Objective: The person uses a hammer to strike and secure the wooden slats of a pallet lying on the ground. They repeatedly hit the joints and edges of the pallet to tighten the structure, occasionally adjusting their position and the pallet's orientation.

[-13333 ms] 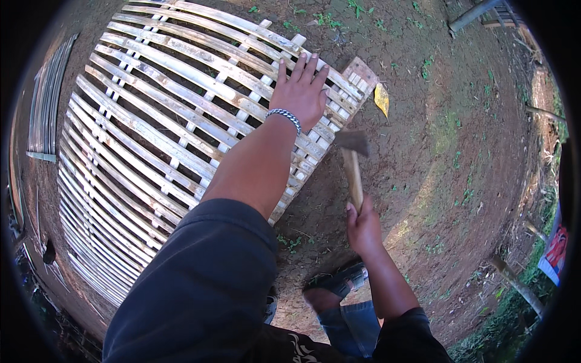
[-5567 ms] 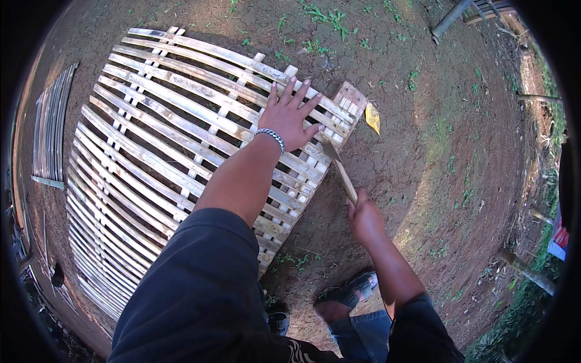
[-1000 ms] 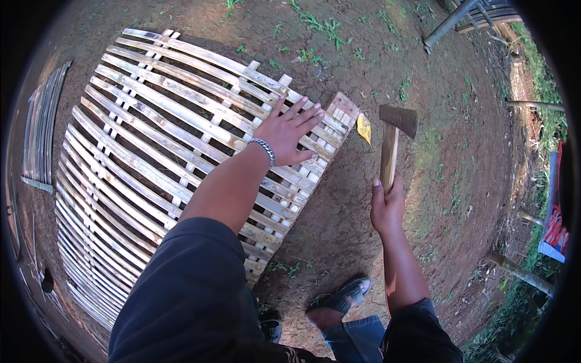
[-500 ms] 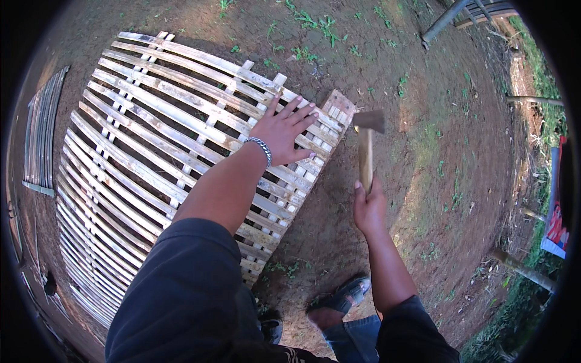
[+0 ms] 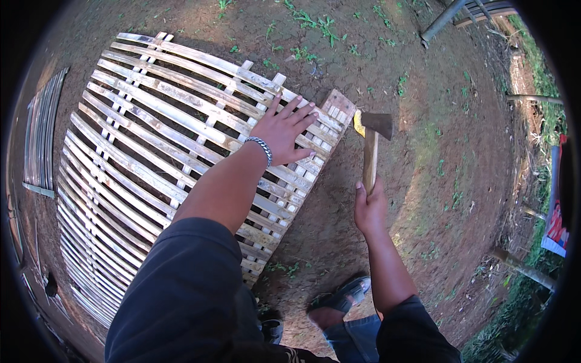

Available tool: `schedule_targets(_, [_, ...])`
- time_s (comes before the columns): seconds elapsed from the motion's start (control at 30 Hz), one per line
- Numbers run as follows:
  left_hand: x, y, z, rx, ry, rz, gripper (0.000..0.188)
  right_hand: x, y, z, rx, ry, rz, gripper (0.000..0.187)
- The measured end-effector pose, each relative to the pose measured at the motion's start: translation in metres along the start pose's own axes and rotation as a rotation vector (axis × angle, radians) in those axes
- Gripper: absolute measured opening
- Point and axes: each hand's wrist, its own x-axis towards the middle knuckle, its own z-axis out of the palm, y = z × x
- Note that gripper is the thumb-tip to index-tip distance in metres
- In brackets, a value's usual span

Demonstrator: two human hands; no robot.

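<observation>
A panel of pale split-bamboo slats (image 5: 181, 91) lies across several crosspieces on the ground. My left hand (image 5: 281, 133) rests flat on the slats near the panel's right end, fingers spread, with a chain bracelet at the wrist. Right of that end, my right hand (image 5: 370, 209) is closed around the wooden handle of a hatchet (image 5: 370, 157). The hatchet's dark head points up and stands apart from the panel's edge. A bright yellow patch shows at the head's left side; I cannot tell what it is. A wooden board (image 5: 339, 103) sticks out under the panel's far right corner.
Bare brown soil with small green plants (image 5: 324, 27) surrounds the panel. A second slatted panel (image 5: 45, 133) lies at the far left. Wooden posts (image 5: 523, 269) stand along the right side. My sandaled foot (image 5: 348, 296) is below the right forearm.
The hatchet's head has shifted slightly to the right and turned, showing more of its flat side and the yellow patch. My left hand and the panel stay in place.
</observation>
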Motion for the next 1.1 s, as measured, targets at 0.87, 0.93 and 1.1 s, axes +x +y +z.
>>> schedule_targets(0.87, [0.020, 0.032, -0.028, -0.082, -0.205, -0.107, 0.105, 0.004, 0.038, 0.027, 0.054, -0.200, 0.042, 0.037])
schedule_targets(0.93, [0.017, 0.037, -0.030, -0.095, -0.232, -0.103, 0.108, 0.004, 0.038, 0.028, 0.101, -0.220, 0.052, 0.039])
schedule_targets(1.1, [0.020, 0.044, -0.040, -0.024, -0.300, -0.117, 0.114, 0.013, 0.011, 0.004, 0.575, -0.274, 0.216, 0.036])
